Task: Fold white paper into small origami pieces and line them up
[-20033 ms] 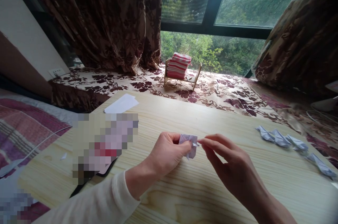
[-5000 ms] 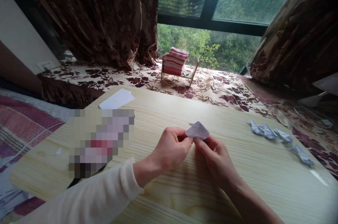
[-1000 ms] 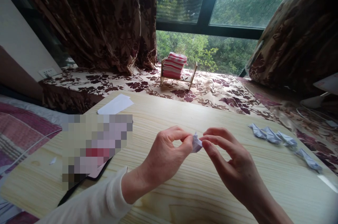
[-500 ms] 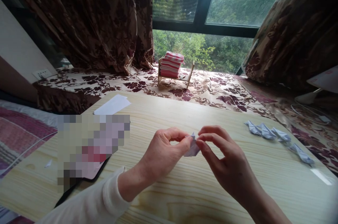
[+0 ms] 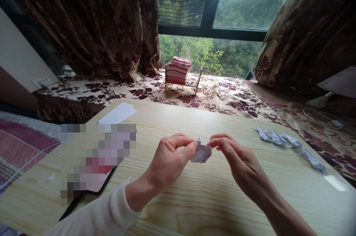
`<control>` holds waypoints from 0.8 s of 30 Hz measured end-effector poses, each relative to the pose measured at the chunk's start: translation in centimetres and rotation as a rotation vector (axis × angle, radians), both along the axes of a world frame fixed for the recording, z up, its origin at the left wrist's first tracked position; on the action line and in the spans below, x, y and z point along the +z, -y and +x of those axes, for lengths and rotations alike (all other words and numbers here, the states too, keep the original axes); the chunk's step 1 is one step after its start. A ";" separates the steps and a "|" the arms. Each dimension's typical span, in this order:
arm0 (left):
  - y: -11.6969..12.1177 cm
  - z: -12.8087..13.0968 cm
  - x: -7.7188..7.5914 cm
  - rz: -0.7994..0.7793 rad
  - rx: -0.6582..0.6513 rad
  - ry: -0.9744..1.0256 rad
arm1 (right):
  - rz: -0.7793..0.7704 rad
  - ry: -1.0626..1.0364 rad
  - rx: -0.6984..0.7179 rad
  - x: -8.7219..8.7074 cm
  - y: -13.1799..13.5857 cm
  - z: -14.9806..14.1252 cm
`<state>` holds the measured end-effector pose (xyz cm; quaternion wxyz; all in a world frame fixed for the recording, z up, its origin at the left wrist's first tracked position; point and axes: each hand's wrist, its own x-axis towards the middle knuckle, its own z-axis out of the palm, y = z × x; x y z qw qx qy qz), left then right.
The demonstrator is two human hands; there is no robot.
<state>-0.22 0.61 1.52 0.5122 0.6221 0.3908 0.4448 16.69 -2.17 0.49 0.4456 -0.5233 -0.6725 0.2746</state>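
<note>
My left hand [image 5: 169,163] pinches a small folded piece of white paper [image 5: 202,153] between thumb and forefinger, above the middle of the table. A little pointed tip of the paper sticks up beside the thumb. At the paper's upper right corner, my right hand [image 5: 236,160] has its fingertips drawn together on the edge; its thumb is mostly hidden. Off to the right lie several folded white paper pieces [image 5: 277,138] with pointed ends, in a slanting row.
The wooden table [image 5: 167,206] carries white paper sheets [image 5: 118,112] at its far left, a blurred-out flat item with a dark edge [image 5: 97,186], and a paper scrap [image 5: 50,176]. Beyond it, a small rack [image 5: 197,84] holds striped cloths [image 5: 178,71] on the patterned window seat.
My right fingers have closed up and shifted toward the paper's upper corner, so more of the paper shows. My left hand keeps its pinch. The view has turned slightly right.
</note>
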 end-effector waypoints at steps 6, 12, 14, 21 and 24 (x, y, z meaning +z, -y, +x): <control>-0.1 0.0 0.0 -0.093 -0.030 0.025 | 0.007 0.043 0.023 0.0 0.1 -0.1; -0.6 -0.2 -0.1 -0.282 -0.112 -0.001 | 0.236 0.209 -0.011 -0.8 -0.2 0.3; -0.8 -0.3 -0.2 -0.316 -0.076 0.029 | 0.325 0.275 -0.062 -0.8 -0.1 0.4; -1.0 -0.5 -0.3 -0.469 0.018 0.243 | 0.614 0.558 -0.024 -0.6 0.2 -0.6; -0.9 -0.5 -0.3 -0.480 -0.007 0.258 | 0.680 0.620 -0.004 -0.6 0.1 -1.0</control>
